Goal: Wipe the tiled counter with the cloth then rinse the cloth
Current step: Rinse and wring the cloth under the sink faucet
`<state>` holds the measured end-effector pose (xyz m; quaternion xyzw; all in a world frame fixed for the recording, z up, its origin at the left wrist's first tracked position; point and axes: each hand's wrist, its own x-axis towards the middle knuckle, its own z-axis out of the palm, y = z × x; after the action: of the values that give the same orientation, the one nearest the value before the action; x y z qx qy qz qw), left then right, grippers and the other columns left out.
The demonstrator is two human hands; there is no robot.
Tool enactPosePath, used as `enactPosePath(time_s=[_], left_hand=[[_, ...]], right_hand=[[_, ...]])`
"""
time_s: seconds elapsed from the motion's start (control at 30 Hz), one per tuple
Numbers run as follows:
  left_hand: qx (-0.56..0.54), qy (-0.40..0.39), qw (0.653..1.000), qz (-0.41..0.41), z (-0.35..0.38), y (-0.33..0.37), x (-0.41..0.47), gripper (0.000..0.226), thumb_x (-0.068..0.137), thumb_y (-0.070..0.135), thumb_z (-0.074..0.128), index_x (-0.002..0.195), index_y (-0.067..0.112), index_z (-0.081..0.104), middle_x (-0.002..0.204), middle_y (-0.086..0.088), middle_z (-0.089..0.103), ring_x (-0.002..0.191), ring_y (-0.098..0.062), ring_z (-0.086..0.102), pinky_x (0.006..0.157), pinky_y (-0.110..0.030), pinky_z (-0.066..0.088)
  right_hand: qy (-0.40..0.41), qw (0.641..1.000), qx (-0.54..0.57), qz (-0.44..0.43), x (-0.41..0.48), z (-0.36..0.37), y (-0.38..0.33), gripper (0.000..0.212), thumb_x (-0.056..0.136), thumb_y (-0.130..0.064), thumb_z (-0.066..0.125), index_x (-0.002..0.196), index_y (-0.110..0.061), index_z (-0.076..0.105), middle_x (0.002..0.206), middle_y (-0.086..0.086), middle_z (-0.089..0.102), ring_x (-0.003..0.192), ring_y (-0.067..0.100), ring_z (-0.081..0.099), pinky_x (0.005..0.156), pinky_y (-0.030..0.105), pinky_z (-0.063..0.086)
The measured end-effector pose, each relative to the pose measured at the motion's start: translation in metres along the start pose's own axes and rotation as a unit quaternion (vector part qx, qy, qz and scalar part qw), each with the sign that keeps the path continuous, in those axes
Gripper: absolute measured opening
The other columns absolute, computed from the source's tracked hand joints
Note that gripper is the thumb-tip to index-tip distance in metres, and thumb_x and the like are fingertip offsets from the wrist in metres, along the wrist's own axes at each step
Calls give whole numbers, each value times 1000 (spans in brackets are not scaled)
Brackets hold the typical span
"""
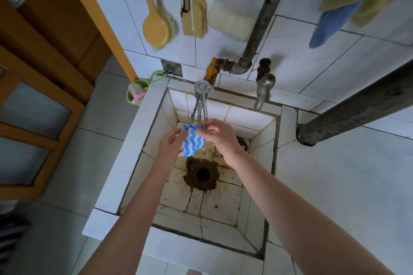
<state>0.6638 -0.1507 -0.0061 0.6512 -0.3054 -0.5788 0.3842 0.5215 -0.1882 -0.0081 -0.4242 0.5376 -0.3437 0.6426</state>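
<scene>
Both hands pinch the cloth under the tap: left hand fingers grip its left edge, right hand fingers its top.

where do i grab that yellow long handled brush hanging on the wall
Take the yellow brush by its slim straight handle, a little above the round head. It hangs head down against the wall tiles, with bristles on the head's right edge, so come in from the front and left.

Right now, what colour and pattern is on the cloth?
The cloth has blue and white wavy stripes; head view.
</scene>
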Motion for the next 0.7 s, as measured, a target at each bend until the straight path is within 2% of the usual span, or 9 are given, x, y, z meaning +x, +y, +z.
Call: enactPosePath(time_s=[0.07, 0.13, 0.23, 0.33, 0.43, 0.53, 0.6, 0.7], left_hand=[[1, 23, 1000, 7, -2, 1, 0, 31, 94, 20, 53, 122, 8, 58, 109, -11, 66, 99, -24, 65, 78, -26, 55], [10, 38, 999, 20, -2, 2, -1, 27, 91, 17, 56, 116, 8, 62, 106, -11, 68, 95, -24, 66, 78, -28, 55], [29, 50, 997, 52, 3, 7, -2, 25, 88, 10, 61, 112, 8, 64, 97, -7, 67, 81, -13, 65, 63, -10, 51], [63, 49, 994, 74, 10, 11, 0, 26, 84, 7, 65, 110, 4, 66, 95, -6, 68, 83, -11, 64, 66, -7, 50], [68, 41, 994, 78, 17, 12, 2, 27, 82, 7, 67, 109, 7, 67, 93, -3, 68, 83, -9, 64, 65, -7, 50], [64, 56, 994, 76, 21, 13, 2, 22, 83, 11, 67, 106, 9, 66, 90, 0, 66, 81, -6, 61, 62, -4, 48], [60, 67, 993, 78, 22, 15, 3, 21, 86, 11, 63, 106, 4, 65, 87, 0, 63, 76, -2, 58, 58, -2, 45], [44, 70, 993, 83, 23, 17, 5, 22, 90, 7, 56, 110, -2, 63, 91, -6, 61, 76, -10, 57, 57, -3, 44]], right_hand=[[-3, 1000, 3, 5, 0, 1, 0, 12, 81, -3, 68, 86, -13, 64, 83, -1, 63, 79, 7, 60, 62, 11, 48], [-2, 1000, -2, 8, 0, 0, 2, 10, 82, -4, 67, 88, -10, 63, 85, -1, 63, 80, 8, 60, 64, 12, 48], [9, 1000, -7, 19, -2, -8, 10, 12, 83, -4, 66, 89, -12, 59, 92, 3, 62, 89, 16, 61, 76, 24, 53], [28, 999, 5, 31, -4, -15, 17, 18, 83, -2, 66, 95, -12, 57, 97, 7, 61, 96, 23, 61, 81, 33, 55], [32, 999, 4, 21, -8, -19, 18, 27, 84, -2, 64, 110, -10, 60, 96, 5, 63, 95, 21, 62, 82, 31, 55], [40, 999, 15, 18, -10, -19, 16, 12, 84, -4, 65, 95, -10, 65, 97, 5, 66, 98, 23, 63, 85, 34, 54], [49, 998, 24, 23, -9, -18, 14, 9, 84, -6, 66, 92, -10, 64, 96, 4, 66, 98, 22, 63, 83, 32, 55], [45, 998, 33, 19, -8, -15, 10, 10, 83, -7, 67, 91, -13, 64, 97, 3, 66, 97, 18, 63, 81, 28, 56]])
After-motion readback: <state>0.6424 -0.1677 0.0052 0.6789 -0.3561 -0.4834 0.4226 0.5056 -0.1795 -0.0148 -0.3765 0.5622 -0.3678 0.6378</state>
